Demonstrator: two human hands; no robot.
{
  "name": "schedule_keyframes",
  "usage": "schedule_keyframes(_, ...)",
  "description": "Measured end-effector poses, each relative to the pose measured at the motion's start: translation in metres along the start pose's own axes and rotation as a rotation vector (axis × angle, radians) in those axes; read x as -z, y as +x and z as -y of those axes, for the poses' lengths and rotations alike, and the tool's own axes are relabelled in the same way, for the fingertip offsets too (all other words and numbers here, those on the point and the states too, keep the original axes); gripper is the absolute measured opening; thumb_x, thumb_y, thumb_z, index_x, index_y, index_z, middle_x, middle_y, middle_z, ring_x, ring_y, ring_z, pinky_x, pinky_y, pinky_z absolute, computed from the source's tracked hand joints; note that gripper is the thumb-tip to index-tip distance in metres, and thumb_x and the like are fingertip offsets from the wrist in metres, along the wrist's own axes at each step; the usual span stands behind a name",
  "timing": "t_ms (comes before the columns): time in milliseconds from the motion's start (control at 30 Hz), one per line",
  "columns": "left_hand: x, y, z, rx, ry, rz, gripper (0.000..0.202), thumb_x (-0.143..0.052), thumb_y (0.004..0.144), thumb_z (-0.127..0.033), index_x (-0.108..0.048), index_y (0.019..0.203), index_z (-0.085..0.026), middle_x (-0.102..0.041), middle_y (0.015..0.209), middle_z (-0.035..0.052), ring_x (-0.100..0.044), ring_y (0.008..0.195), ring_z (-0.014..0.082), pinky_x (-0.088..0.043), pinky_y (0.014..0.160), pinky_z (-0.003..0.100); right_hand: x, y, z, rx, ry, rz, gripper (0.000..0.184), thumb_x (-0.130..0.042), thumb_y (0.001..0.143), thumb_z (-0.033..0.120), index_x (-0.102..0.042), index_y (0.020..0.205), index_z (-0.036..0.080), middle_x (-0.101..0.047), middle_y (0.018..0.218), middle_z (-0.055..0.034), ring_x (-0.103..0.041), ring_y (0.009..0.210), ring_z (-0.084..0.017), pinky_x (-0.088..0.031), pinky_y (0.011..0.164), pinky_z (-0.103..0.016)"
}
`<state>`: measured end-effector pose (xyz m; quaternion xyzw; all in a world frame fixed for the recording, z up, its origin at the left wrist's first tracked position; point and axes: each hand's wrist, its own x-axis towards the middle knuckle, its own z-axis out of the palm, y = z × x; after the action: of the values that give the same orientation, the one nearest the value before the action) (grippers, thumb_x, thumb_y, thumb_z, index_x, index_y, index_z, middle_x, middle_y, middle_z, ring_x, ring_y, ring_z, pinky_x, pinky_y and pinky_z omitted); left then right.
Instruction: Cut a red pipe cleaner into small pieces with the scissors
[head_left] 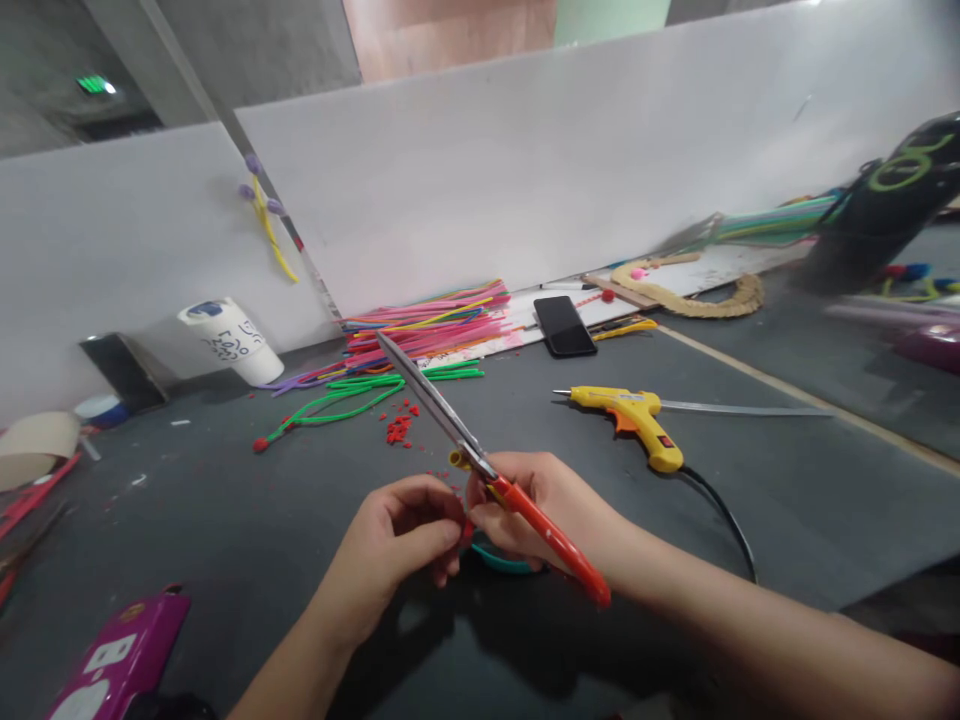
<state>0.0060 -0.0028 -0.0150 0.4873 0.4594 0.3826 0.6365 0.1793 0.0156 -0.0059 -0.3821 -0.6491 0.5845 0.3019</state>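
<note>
Scissors [555, 538] with red handles lie across my right hand [540, 505], which is closed around them, blades pointing up and to the left. The blades look closed together. My left hand [409, 530] is in a pinch on a small red fuzzy piece [468, 530], and my right fingertips are close against it. A teal-green stem [502, 562] curves out below the right hand. Beyond the hands are red fuzzy clippings [399, 430] and green pipe cleaners [352, 398], one tipped with a red ball [260, 444].
A yellow hot glue gun [637, 415] with its glue stick and cord lies to the right. Behind are a phone [564, 326], piled coloured pipe cleaners [427, 325] and a white paper cup [229, 340]. A purple device [124, 650] sits front left; a dark bottle [870, 210] stands right.
</note>
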Motion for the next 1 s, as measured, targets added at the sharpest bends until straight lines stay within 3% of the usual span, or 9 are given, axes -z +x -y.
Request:
schedule_keyframes(133,-0.005,-0.001,-0.005,-0.052,0.158,-0.085,0.009,-0.064,0.066,-0.02,-0.062,0.07,-0.012,-0.058,0.056,0.0,-0.05,0.047,0.0087,-0.041,0.044,0.02,0.0,0.002,-0.002,0.043,-0.07,-0.052,0.005,-0.047,0.063,0.012,-0.047,0.061,0.017,-0.041,0.053,0.0067,-0.035,0.047,-0.005,-0.03,0.043,-0.015)
schedule_keyframes(400,-0.013,0.001,-0.008,-0.029,0.267,-0.092,0.004,-0.059,0.064,-0.014,-0.061,0.067,-0.012,-0.053,0.049,-0.0017,-0.048,0.043,0.0082,-0.039,0.043,0.019,-0.003,0.005,-0.006,0.061,-0.133,-0.075,0.006,-0.049,0.06,0.012,-0.046,0.061,0.017,-0.044,0.057,0.0055,-0.038,0.053,-0.008,-0.031,0.047,-0.018)
schedule_keyframes(467,-0.012,0.0,-0.006,-0.051,0.227,-0.126,0.004,-0.06,0.065,-0.014,-0.061,0.067,-0.012,-0.055,0.05,-0.0018,-0.049,0.043,0.0082,-0.039,0.042,0.019,-0.002,0.004,-0.006,0.083,-0.186,-0.103,0.006,-0.051,0.066,0.019,-0.046,0.063,0.017,-0.043,0.058,0.0051,-0.038,0.054,-0.008,-0.031,0.048,-0.018)
schedule_keyframes(567,-0.008,-0.002,-0.003,-0.125,0.082,-0.235,0.005,-0.063,0.066,-0.018,-0.061,0.068,-0.014,-0.058,0.052,-0.0016,-0.051,0.043,0.0085,-0.04,0.041,0.018,0.001,0.001,-0.003,0.145,-0.359,-0.178,0.021,-0.054,0.072,0.034,-0.044,0.063,0.018,-0.042,0.057,0.0053,-0.036,0.052,-0.008,-0.029,0.047,-0.019)
schedule_keyframes(667,-0.004,-0.003,-0.003,-0.253,-0.05,-0.342,0.004,-0.065,0.068,-0.018,-0.062,0.07,-0.015,-0.062,0.058,-0.0011,-0.053,0.045,0.0076,-0.042,0.042,0.016,0.004,-0.002,-0.001,0.159,-0.593,-0.228,0.031,-0.058,0.069,0.046,-0.043,0.065,0.019,-0.041,0.053,0.0066,-0.034,0.048,-0.008,-0.025,0.046,-0.02)
schedule_keyframes(800,-0.002,-0.002,-0.006,-0.38,-0.146,-0.398,0.002,-0.064,0.07,-0.015,-0.065,0.068,-0.016,-0.062,0.059,-0.0018,-0.052,0.046,0.0055,-0.041,0.041,0.014,0.004,-0.005,-0.007,0.139,-0.865,-0.247,0.042,-0.056,0.067,0.059,-0.049,0.076,0.019,-0.052,0.058,0.0029,-0.044,0.05,-0.013,-0.025,0.048,-0.022)
schedule_keyframes(1000,-0.004,-0.003,-0.008,-0.491,-0.252,-0.448,0.006,-0.065,0.066,-0.01,-0.066,0.066,-0.016,-0.062,0.062,-0.0027,-0.052,0.043,0.0049,-0.04,0.038,0.014,0.005,-0.007,-0.02,0.135,-1.048,-0.212,0.042,-0.051,0.07,0.06,-0.052,0.077,0.018,-0.062,0.066,-0.0031,-0.056,0.056,-0.019,-0.025,0.049,-0.025)
